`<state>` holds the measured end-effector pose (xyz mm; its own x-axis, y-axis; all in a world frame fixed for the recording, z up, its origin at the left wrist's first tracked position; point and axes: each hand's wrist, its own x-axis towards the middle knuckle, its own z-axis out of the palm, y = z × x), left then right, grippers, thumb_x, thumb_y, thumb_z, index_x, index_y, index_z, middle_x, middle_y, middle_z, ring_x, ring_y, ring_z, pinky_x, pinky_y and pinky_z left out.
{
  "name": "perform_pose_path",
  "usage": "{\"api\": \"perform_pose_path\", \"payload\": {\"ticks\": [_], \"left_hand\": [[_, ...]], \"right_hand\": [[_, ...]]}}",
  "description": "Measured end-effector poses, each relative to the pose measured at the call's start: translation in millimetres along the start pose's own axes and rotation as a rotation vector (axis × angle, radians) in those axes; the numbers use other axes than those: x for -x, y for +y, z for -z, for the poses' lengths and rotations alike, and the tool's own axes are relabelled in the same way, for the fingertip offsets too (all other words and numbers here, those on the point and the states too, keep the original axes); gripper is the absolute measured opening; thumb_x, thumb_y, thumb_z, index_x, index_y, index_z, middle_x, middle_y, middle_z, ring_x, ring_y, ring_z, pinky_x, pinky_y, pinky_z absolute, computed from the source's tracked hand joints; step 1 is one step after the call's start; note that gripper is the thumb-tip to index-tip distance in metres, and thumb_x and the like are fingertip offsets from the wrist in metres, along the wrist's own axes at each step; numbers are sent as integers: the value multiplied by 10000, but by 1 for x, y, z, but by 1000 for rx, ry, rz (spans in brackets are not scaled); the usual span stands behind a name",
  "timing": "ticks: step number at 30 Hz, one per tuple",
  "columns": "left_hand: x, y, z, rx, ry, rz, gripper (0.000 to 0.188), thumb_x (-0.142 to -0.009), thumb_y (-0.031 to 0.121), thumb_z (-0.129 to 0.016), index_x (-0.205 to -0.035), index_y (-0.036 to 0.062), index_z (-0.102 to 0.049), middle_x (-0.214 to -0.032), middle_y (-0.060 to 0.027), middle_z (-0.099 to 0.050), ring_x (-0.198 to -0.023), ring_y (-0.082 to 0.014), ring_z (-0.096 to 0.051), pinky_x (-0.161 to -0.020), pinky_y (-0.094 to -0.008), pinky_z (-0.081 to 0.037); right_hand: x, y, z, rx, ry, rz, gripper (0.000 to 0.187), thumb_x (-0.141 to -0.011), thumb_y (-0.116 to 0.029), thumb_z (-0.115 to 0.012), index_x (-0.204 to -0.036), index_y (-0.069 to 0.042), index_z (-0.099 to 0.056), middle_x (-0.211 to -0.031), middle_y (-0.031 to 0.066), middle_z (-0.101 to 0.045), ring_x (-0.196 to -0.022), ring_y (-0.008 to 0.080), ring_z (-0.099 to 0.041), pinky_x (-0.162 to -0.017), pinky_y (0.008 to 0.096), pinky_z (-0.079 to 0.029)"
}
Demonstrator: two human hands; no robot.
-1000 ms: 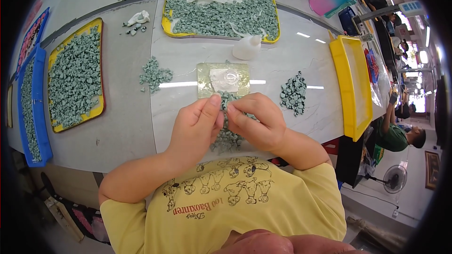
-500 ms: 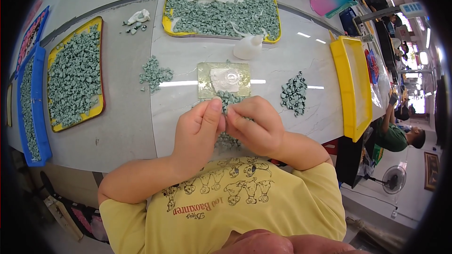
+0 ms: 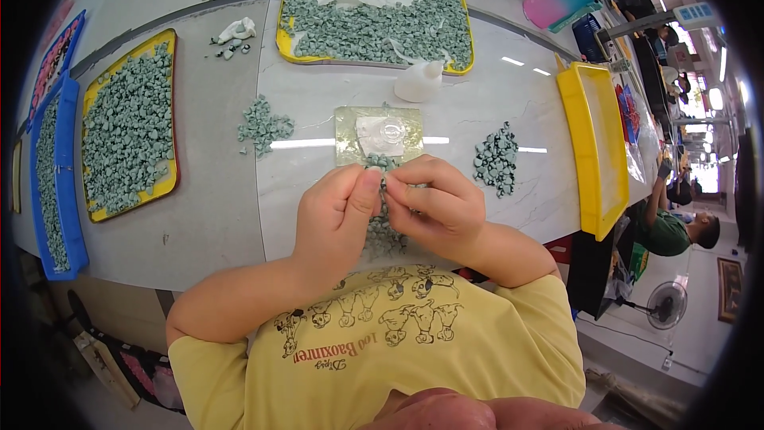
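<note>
Workroom, from the head camera: Pale tabletop [image 3: 215, 183] fills the foreground; at right, a co-worker in a green shirt [image 3: 662, 228] sits near a standing fan [image 3: 667, 302].
Trays: Green pieces crowd a far yellow tray [image 3: 284, 46] and a left yellow tray [image 3: 97, 216]; a right yellow tray [image 3: 586, 159] stands at the table's right.
Green pile: The central pile [image 3: 387, 240] lies beneath and between the hands, partly hidden; a left heap [image 3: 264, 126] and a darker right heap [image 3: 496, 159] flank it.
Left hand: The left hand [image 3: 334, 211] pinches narrowly, thumb against forefinger.
Right hand: The right hand [image 3: 440, 203] mirrors it, fingertips almost meeting the left's; whatever they grip is too small to tell.
Mat and bottle: A yellowish mat [image 3: 344, 131] lies just beyond, a white bottle [image 3: 417, 83] behind it.
Step in hand: Apparently close two-handed fingertip handling above the pile.
Next move: Probably calls for light, steady pinching.
</note>
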<state>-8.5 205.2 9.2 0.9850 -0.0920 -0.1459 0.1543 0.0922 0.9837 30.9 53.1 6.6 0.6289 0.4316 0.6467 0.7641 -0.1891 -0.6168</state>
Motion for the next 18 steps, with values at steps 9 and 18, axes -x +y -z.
{"api": "perform_pose_path", "payload": {"ticks": [9,18], "left_hand": [[-2,3,-8,-5,-208,169,376,-940,334,-403,-701,52,-473,-566,39,-401,-495,-33,-347,-432,-191,-289],[-11,12,-9,439,-217,478,145,-915,144,-399,-856,35,-475,-734,-2,-439,-531,-56,-326,-453,-192,-276]], "right_hand": [[-28,14,79,36,-393,-418,103,-720,3,-643,-823,9,-638,-763,78,-613,-665,190,-587,-592,261,-461],[-4,34,121,699,-539,-766,152,-694,-29,-645,-841,-4,-619,-767,116,-587,-663,231,-570,-612,306,-457]]}}
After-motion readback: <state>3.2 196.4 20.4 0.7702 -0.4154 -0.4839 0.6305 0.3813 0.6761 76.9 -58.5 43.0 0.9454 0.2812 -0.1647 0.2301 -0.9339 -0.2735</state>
